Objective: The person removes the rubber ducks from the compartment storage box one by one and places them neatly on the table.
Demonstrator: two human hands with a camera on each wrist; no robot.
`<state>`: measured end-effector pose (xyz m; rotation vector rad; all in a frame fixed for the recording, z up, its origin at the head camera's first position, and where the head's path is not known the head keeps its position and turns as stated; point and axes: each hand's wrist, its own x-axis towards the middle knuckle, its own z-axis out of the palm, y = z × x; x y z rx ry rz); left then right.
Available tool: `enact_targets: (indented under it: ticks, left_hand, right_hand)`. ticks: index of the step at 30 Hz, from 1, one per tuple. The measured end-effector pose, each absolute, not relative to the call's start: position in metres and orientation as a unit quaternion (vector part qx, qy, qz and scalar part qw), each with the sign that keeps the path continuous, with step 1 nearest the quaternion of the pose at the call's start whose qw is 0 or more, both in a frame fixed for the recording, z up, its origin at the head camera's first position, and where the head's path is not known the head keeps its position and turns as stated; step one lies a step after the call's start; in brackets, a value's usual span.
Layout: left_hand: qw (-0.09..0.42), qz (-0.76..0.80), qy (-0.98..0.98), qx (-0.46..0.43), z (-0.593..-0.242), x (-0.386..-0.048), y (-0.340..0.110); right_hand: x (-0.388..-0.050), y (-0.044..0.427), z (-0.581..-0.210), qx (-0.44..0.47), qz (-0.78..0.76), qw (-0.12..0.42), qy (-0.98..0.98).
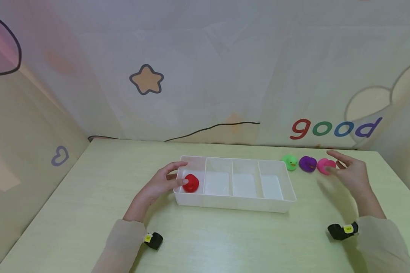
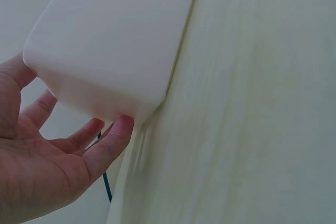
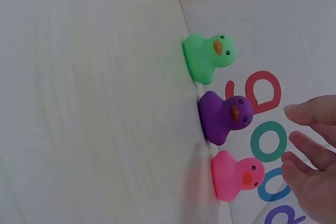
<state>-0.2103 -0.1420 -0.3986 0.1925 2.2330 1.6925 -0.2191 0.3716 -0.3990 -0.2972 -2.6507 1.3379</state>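
A white tray (image 1: 232, 203) with four compartments stands on the table, a red toy (image 1: 191, 183) in its leftmost one. The left hand (image 1: 162, 182) holds the tray's left end, thumb over the rim; in the left wrist view its fingers (image 2: 107, 148) touch the tray's end wall (image 2: 105, 95). To the right of the tray stand a green duck (image 1: 289, 162), a purple duck (image 1: 308, 163) and a pink duck (image 1: 326, 166) in a row. Close above the pink duck (image 3: 236, 176) hovers the right hand (image 1: 351, 172), its fingers parted and holding nothing.
The pale table (image 1: 99, 197) ends at a printed cloth backdrop (image 1: 205, 76) just behind the ducks. Cloth also hangs at the left and right sides. Each wrist carries a small black camera, one at the left sleeve (image 1: 154, 240) and one at the right (image 1: 341, 231).
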Motion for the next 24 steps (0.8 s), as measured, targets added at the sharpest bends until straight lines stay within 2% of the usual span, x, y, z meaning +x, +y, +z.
enact_targets:
  ticks: [3, 10, 15, 24]
  left_hand:
    - [0.165, 0.594, 0.784, 0.067, -0.399, -0.211, -0.142]
    - [0.167, 0.594, 0.784, 0.07, -0.399, -0.211, -0.144]
    - [0.172, 0.601, 0.777, 0.07, -0.399, -0.211, -0.144]
    - [0.17, 0.604, 0.775, 0.075, -0.399, -0.211, -0.143]
  right_hand:
    - [-0.221, 0.374, -0.407, -0.084, 0.462, 0.089, -0.878]
    - [-0.202, 0.34, -0.383, -0.037, 0.455, 0.083, -0.886]
    - [-0.2, 0.325, -0.388, -0.039, 0.464, 0.084, -0.881]
    - [-0.18, 0.278, -0.362, 0.058, 0.457, 0.112, -0.88]
